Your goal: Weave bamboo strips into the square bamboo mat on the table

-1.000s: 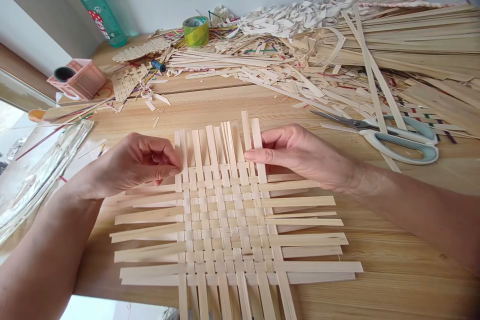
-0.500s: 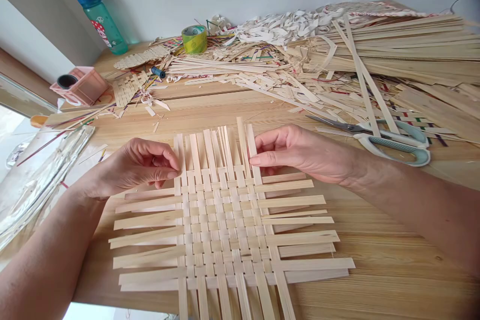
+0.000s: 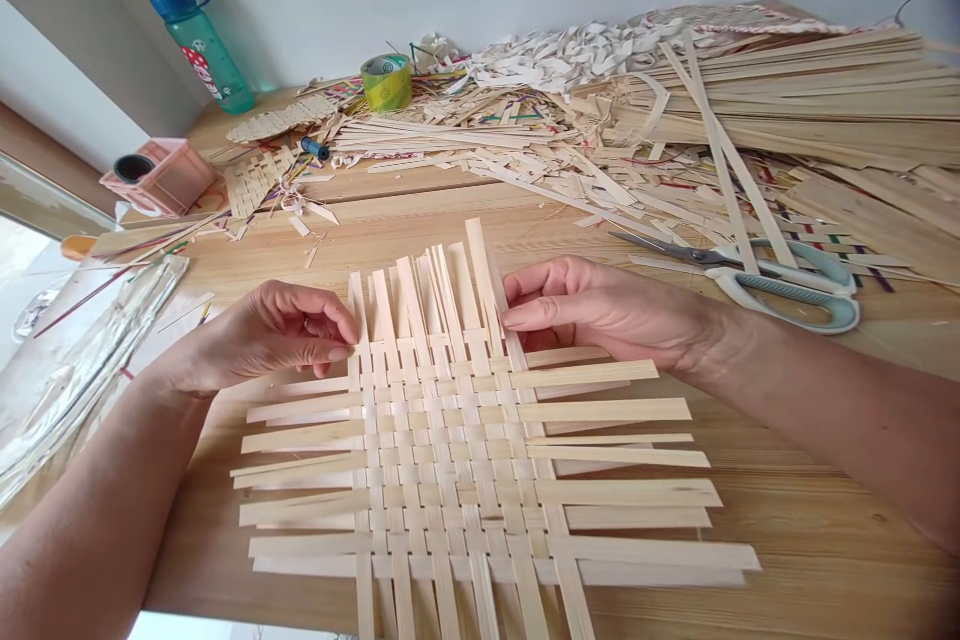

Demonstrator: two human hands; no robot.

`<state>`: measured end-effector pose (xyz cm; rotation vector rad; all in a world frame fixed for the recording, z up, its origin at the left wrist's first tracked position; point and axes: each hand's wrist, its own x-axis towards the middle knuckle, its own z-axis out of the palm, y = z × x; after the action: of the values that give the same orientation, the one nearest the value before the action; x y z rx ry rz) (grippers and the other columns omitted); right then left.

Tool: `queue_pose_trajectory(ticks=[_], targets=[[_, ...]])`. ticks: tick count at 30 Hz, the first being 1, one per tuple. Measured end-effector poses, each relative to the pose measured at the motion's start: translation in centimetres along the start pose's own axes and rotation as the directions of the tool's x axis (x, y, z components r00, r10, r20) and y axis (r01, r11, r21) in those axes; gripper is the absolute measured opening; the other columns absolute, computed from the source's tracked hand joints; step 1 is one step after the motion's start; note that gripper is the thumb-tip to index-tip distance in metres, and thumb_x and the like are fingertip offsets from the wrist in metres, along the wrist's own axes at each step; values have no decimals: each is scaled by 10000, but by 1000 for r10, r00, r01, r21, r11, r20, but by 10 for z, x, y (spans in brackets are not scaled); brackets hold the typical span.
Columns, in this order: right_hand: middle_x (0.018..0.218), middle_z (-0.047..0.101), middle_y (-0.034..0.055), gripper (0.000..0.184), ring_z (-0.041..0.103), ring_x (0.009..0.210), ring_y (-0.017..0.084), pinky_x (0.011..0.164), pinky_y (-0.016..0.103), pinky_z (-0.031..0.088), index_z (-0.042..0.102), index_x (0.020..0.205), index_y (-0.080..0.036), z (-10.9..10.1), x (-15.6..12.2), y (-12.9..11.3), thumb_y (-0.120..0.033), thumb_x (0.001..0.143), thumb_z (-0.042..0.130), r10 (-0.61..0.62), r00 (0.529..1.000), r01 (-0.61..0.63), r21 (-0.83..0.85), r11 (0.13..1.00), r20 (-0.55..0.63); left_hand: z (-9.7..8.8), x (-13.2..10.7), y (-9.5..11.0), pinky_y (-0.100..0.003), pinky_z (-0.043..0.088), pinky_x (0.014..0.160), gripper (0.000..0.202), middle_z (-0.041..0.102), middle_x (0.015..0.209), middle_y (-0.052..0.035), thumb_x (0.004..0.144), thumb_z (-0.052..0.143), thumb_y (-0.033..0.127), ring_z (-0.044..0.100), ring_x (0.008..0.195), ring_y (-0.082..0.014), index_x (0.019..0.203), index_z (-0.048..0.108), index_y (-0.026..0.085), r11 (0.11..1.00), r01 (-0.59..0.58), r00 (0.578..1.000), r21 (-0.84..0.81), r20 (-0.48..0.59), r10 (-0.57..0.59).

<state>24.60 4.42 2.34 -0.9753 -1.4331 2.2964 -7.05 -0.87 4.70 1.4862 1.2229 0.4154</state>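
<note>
In the head view, the woven wood-strip mat (image 3: 454, 450) lies between the two hands and on the near side of them, flat on the table (image 3: 780, 480), its side ends fanning out to left and right. The left hand (image 3: 351, 335) has thumb and forefinger pinched together at the mat's far left corner, against the outermost strip. The right hand (image 3: 504, 308) has its thumb and fingers closed on the strip ends at the far right corner; which of the overlapping ends it grips is hard to tell. Between the hands, the upright strip ends (image 3: 409, 295) stand in a loose, uneven row, with a crosswise strip (image 3: 472, 340) showing among them.

For good handling, I would pinch lightly, as thin wood like this probably splits when bent sharply. Level tension from both hands should hold the crosswise strip parallel to the rows nearer the body; pulling harder with one hand would likely skew the weave. Small tugs, alternating sides, seem safer than one long pull. The scissors (image 3: 731, 280) lie beyond the right hand, to its right, apart from the mat.
</note>
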Motion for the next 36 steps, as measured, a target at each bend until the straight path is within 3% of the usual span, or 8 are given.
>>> queue_pose_trajectory(ticks=[10,16,18,22,25,28,36], targets=[[717,685,11,235,598,629,91,596,213,499,746,721,-162,1,2,2,-365,668,852,4,996,-9,-63,998,-90,7,-1,2,-155,497,494,153,632,610,3,759,769,252,592,511,-85,798,667,146,1000,-6,997,-10,-75,6],[682,643,-8,275,579,647,85,634,221,481,697,649,-166,4,0,2,-407,736,797,-60,990,38,-164,986,-129,-17,-11,-2,-158,476,517,167,632,720,0,854,681,323,565,590,-90,892,681,161,980,45,999,193,10,-48],[673,637,-14,263,571,638,82,624,218,471,688,638,-169,4,-1,2,-389,722,807,-78,988,52,-183,982,-136,-24,-14,-2,-140,405,472,183,589,666,11,863,660,332,496,550,-76,861,719,159,959,78,996,272,12,-85],[657,641,-9,238,574,627,89,609,224,467,695,649,-175,4,0,3,-374,718,807,-85,984,53,-194,979,-158,-27,-16,4,-161,300,423,321,464,527,26,896,618,395,356,462,-69,720,700,140,960,71,994,271,63,-91],[657,647,-3,242,576,621,90,606,229,468,699,659,-175,4,0,3,-385,731,795,-73,983,40,-192,981,-168,-29,-17,7,-169,337,461,399,505,540,-3,910,593,419,407,492,-84,632,655,139,945,17,991,326,121,-59],[657,647,0,245,573,620,92,602,232,467,702,660,-174,4,0,3,-389,722,800,-77,984,44,-201,979,-161,-31,-17,7,-158,339,455,360,536,554,-6,898,596,392,427,499,-84,655,675,137,930,0,990,367,129,-51],[700,620,0,285,552,656,97,639,244,463,684,653,-169,2,-1,6,-425,744,770,-74,990,42,-249,967,-119,-4,-10,9,-202,352,515,295,571,589,8,835,627,420,444,542,-112,685,707,179,950,109,993,292,10,-117]])
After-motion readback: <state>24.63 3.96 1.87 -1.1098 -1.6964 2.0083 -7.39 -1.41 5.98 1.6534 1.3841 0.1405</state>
